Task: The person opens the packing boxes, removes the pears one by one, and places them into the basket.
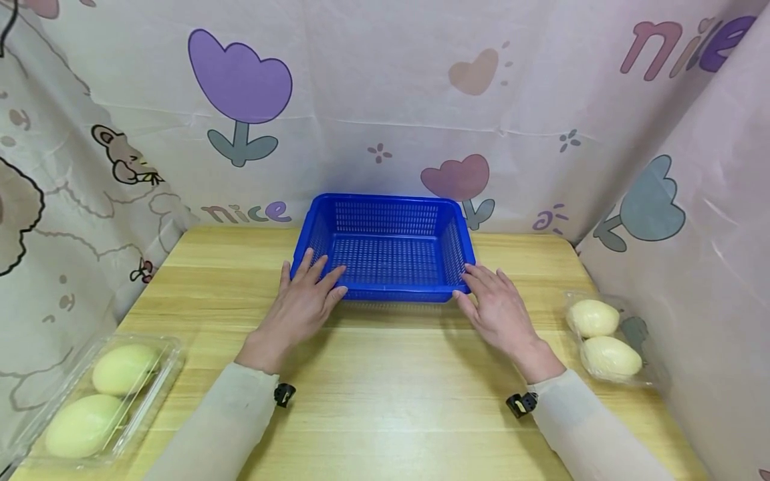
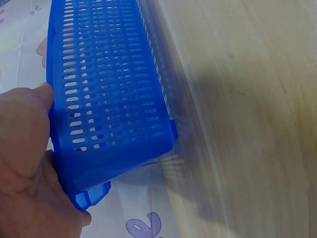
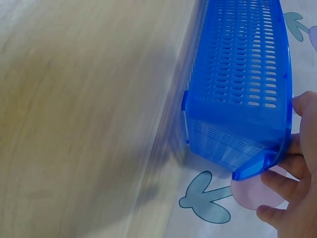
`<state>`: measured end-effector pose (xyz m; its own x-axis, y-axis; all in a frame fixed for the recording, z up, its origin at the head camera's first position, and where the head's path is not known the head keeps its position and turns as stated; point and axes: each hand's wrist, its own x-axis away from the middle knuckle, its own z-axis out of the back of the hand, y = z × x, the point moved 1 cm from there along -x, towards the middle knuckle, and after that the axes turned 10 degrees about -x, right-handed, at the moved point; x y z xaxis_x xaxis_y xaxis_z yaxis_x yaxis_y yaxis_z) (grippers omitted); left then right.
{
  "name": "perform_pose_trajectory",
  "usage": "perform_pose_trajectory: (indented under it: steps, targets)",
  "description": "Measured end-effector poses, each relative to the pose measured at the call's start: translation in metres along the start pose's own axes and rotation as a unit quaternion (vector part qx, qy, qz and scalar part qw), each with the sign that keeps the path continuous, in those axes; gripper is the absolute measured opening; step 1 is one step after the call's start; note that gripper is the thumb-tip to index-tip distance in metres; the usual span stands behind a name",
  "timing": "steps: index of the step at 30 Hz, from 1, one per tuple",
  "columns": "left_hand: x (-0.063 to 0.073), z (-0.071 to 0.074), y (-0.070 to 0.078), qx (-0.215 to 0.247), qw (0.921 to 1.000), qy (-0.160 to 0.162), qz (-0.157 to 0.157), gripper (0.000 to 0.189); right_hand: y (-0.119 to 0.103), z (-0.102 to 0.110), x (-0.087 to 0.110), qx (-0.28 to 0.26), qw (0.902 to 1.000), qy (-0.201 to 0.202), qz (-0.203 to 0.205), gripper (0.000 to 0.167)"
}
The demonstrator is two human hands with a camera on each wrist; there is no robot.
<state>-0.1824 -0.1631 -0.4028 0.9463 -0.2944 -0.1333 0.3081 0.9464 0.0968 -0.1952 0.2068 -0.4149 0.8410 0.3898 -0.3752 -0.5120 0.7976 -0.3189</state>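
A blue plastic basket (image 1: pixel 391 289) with slotted walls stands at the back of the table, against the patterned cloth. Over its near left corner my left hand (image 1: pixel 301 304) lies with fingers spread, touching the rim. My right hand (image 1: pixel 499 310) rests its fingertips on the near right corner, fingers loosely extended. In the left wrist view, the thumb is at the rim of the basket (image 2: pixel 109 163) and the other fingers reach past the corner. Seen from the right wrist, the fingers touch the rim and corner of the basket (image 3: pixel 233 114). No contents show inside it.
At the left front lies a clear plastic box (image 1: pixel 171 354) with two pale yellow-green oval items (image 1: pixel 84 425). Clear plastic packaging (image 1: pixel 652 374) with two pale oval items (image 1: pixel 610 356) lies at the right edge. Printed cloth (image 1: pixel 361 80) hangs behind and at both sides of the wooden table (image 1: pixel 397 387).
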Motion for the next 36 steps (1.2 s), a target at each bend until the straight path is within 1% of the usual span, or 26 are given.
perform_pose_trajectory:
  steps: [6,12,21,27,36]
  targets:
    - [0.001,-0.001,0.0,-0.001,1.0,0.001,0.002,0.058,-0.001,-0.001,0.002,-0.002,1.0,0.009,0.004,0.052]
    - [0.001,-0.002,0.001,0.002,1.0,-0.002,0.009,0.062,-0.001,-0.003,0.003,-0.015,0.9998,0.012,-0.002,0.056]
    - [0.002,-0.002,0.003,-0.002,0.9999,-0.003,0.015,0.068,0.0,-0.004,0.004,-0.031,0.9993,0.023,0.001,0.058]
    - [0.005,-0.001,0.006,0.0,0.9998,0.002,0.021,0.071,0.0,0.001,0.011,-0.043,0.9988,0.016,-0.015,0.063]
    - [0.011,-0.002,0.011,-0.001,0.9996,0.013,0.026,0.075,0.004,0.012,0.031,-0.046,0.9963,0.029,-0.067,0.063]
